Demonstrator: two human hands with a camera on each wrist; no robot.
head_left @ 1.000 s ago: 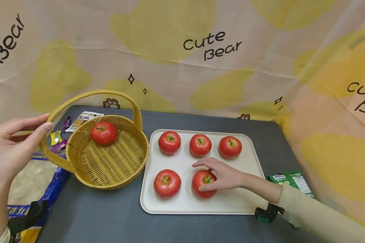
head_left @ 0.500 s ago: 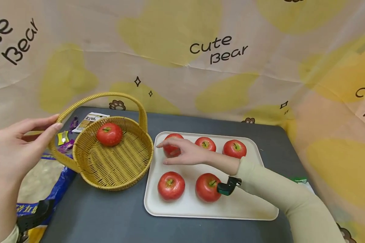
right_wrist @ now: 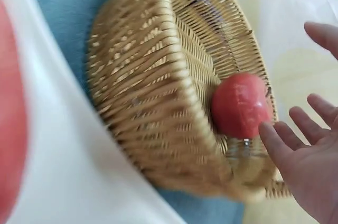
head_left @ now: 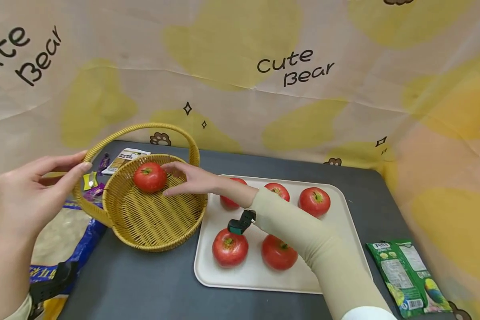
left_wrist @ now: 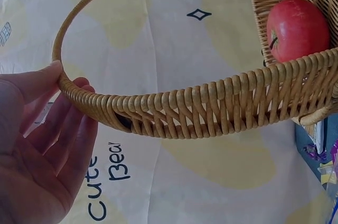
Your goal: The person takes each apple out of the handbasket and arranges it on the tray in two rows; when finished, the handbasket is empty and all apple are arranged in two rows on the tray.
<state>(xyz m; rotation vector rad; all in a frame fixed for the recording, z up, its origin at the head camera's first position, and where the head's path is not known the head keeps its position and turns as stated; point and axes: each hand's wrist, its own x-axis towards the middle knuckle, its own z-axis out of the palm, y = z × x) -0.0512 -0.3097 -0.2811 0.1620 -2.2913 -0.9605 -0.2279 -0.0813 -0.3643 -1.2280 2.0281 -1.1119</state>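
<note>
A woven yellow basket (head_left: pixel 156 242) stands left of a white tray (head_left: pixel 260 278). One red apple (head_left: pixel 150 177) lies in the basket, also seen as the apple (left_wrist: pixel 297 28) and the apple (right_wrist: pixel 242 105) in the wrist views. My right hand (head_left: pixel 176 180) reaches over the basket rim, fingers straight and empty, fingertips (right_wrist: pixel 274 139) just beside that apple. My left hand (head_left: pixel 80 165) touches the basket handle (left_wrist: pixel 158 115) with its thumb tip and straight fingers. Several red apples lie on the tray; my right sleeve partly hides two.
A green snack packet (head_left: pixel 404 275) lies right of the tray. A blue bag (head_left: pixel 70 251), small wrappers (head_left: pixel 92 182) and a leaflet (head_left: pixel 124 158) sit left of and behind the basket. A printed cloth backdrop (head_left: pixel 240 66) rises behind the grey table (head_left: pixel 144 289).
My right hand left the front middle apple on the tray, crossed the tray leftward empty, and now hovers over the basket beside its apple. My left hand stays at the handle.
</note>
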